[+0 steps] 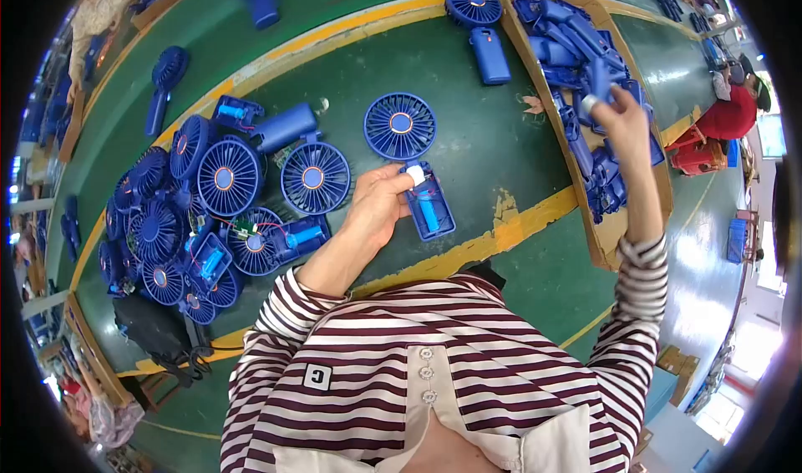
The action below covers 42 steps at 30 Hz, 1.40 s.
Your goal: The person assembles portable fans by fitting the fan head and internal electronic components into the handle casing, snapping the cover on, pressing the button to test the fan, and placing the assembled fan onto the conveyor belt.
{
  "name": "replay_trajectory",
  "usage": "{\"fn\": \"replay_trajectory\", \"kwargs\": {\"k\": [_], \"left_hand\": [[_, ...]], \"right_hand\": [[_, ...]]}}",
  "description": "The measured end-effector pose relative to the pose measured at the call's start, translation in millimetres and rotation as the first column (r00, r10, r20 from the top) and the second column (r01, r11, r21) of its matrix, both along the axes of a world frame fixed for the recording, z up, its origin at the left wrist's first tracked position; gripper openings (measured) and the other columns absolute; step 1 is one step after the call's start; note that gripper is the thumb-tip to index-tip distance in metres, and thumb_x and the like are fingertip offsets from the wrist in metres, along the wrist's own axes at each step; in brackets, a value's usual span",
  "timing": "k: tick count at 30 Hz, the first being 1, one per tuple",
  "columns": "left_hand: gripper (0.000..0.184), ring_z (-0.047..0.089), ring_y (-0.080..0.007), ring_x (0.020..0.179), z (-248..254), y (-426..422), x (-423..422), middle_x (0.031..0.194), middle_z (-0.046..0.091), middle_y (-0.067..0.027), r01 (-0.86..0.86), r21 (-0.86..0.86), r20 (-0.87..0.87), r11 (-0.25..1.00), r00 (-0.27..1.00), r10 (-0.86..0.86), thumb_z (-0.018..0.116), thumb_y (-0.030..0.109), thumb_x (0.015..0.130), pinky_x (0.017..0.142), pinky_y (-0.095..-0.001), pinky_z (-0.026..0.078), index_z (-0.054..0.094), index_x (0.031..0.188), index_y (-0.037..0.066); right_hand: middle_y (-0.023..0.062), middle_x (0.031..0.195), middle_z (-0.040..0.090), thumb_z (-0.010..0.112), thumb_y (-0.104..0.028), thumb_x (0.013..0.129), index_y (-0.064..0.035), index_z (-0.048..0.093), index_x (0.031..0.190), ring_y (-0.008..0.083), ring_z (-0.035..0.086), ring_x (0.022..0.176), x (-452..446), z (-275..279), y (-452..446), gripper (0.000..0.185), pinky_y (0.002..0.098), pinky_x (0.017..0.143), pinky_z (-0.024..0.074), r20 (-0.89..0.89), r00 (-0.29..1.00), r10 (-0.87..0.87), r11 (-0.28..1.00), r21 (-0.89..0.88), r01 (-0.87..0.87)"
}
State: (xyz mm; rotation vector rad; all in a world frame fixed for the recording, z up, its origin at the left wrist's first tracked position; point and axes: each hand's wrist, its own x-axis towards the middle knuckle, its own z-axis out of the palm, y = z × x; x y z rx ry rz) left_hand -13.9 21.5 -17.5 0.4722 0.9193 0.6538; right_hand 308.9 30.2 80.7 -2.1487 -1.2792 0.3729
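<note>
My left hand (380, 201) is closed on a blue handheld fan (401, 124) by its handle. The handle's back is off, and a light blue battery (429, 212) and thin wires show inside it. A white cover sits on that thumb. Over the cardboard box at the right, my right hand (624, 126) has its fingers closed on a blue handle cover (600, 78), a little blurred by motion. Several similar blue plastic covers (568, 38) lie heaped in the box beneath it.
At the left is a pile of blue fans (157, 231), some with open handles, wires and circuit boards. The cardboard box (607, 243) stands on the green worktop (476, 172). Another fan (489, 55) lies at the back beside the box. A black bag (150, 327) is at lower left. A person in red (725, 120) sits at the far right.
</note>
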Motion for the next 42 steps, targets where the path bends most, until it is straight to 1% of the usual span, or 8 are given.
{"fn": "replay_trajectory", "kwargs": {"k": [1,3,5,9,14,26,30,42], "left_hand": [[0.023,0.062,-0.0267,0.086,0.6,0.3,0.3,0.096,0.061,-0.0203,-0.006,-0.009,-0.001,1.000,1.000,0.006,0.049,0.007,0.084,0.078,-0.0356,0.051,0.052,0.100,-0.009],[0.024,0.062,-0.0274,0.087,2.5,0.8,-0.4,0.097,0.060,-0.0213,0.005,0.012,0.020,1.000,1.000,-0.005,0.048,0.009,0.085,0.079,-0.0368,0.051,0.052,0.100,-0.009],[0.025,0.062,-0.0256,0.086,6.6,0.3,0.1,0.095,0.061,-0.0191,0.000,0.006,0.018,1.000,1.000,0.000,0.047,0.013,0.086,0.078,-0.0366,0.050,0.052,0.099,-0.007],[0.024,0.061,-0.0184,0.079,3.1,2.8,0.4,0.090,0.061,-0.0105,-0.068,-0.101,0.040,0.993,0.997,0.073,0.049,0.019,0.084,0.071,-0.0337,0.050,0.055,0.096,-0.001],[0.038,0.059,-0.0223,0.086,9.2,1.2,1.5,0.095,0.059,-0.0107,-0.097,-0.088,0.076,0.991,0.992,0.104,0.046,0.036,0.085,0.077,-0.0390,0.047,0.051,0.102,0.002],[0.043,0.058,-0.0221,0.088,12.2,-0.2,0.9,0.097,0.057,-0.0114,-0.079,-0.077,0.097,0.994,0.992,0.086,0.046,0.041,0.086,0.078,-0.0371,0.046,0.051,0.102,0.000],[0.041,0.057,-0.0203,0.090,10.1,-0.3,0.9,0.100,0.058,-0.0098,-0.052,-0.082,0.085,0.995,0.995,0.058,0.041,0.040,0.088,0.078,-0.0349,0.045,0.052,0.104,0.003],[0.018,0.060,-0.0146,0.074,9.7,-1.3,6.4,0.086,0.062,-0.0085,-0.064,-0.041,-0.029,0.997,0.998,0.063,0.055,0.014,0.084,0.065,-0.0272,0.051,0.060,0.091,-0.002]], "right_hand": [[0.0060,0.075,0.057,0.072,-0.032,0.064,0.0044,0.053,0.115,0.0104,0.052,0.068,-24.2,2.4,-13.6,0.066,0.0253,0.057,0.0409,-0.009,0.999,0.041,0.995,-0.087,-0.042],[0.0037,0.076,0.055,0.070,-0.024,0.067,0.0025,0.050,0.118,0.0109,0.052,0.065,-72.2,-2.2,-42.9,0.062,0.0259,0.055,0.0420,-0.043,0.967,0.253,0.966,-0.037,-0.254],[0.0102,0.084,0.057,0.072,-0.019,0.065,0.0087,0.044,0.119,0.0138,0.056,0.070,-117.8,3.5,-62.9,0.067,0.0262,0.060,0.0467,-0.388,0.882,0.269,0.947,-0.060,-0.316],[0.0177,0.082,0.055,0.068,-0.020,0.063,0.0093,0.046,0.112,0.0311,0.058,0.071,-156.5,-13.2,-77.6,0.061,0.0374,0.064,0.0479,0.008,0.838,0.546,0.837,-0.054,-0.544],[0.0174,0.081,0.056,0.069,-0.020,0.063,0.0096,0.048,0.108,0.0297,0.058,0.065,-175.9,-26.3,-71.8,0.058,0.0359,0.059,0.0483,0.091,0.802,0.590,0.807,-0.090,-0.584],[0.0157,0.076,0.054,0.067,-0.023,0.063,0.0095,0.049,0.101,0.0297,0.057,0.062,-190.8,-36.0,-63.9,0.053,0.0380,0.052,0.0484,0.178,0.753,0.633,0.774,-0.139,-0.618],[0.0156,0.075,0.054,0.068,-0.023,0.062,0.0119,0.050,0.103,0.0287,0.058,0.061,-193.9,-37.8,-64.9,0.057,0.0364,0.052,0.0484,0.215,0.742,0.636,0.772,-0.147,-0.619],[0.0148,0.076,0.053,0.068,-0.023,0.062,0.0108,0.050,0.102,0.0277,0.058,0.062,-194.0,-40.7,-66.8,0.055,0.0355,0.051,0.0483,0.313,0.686,0.657,0.748,-0.165,-0.642]]}}
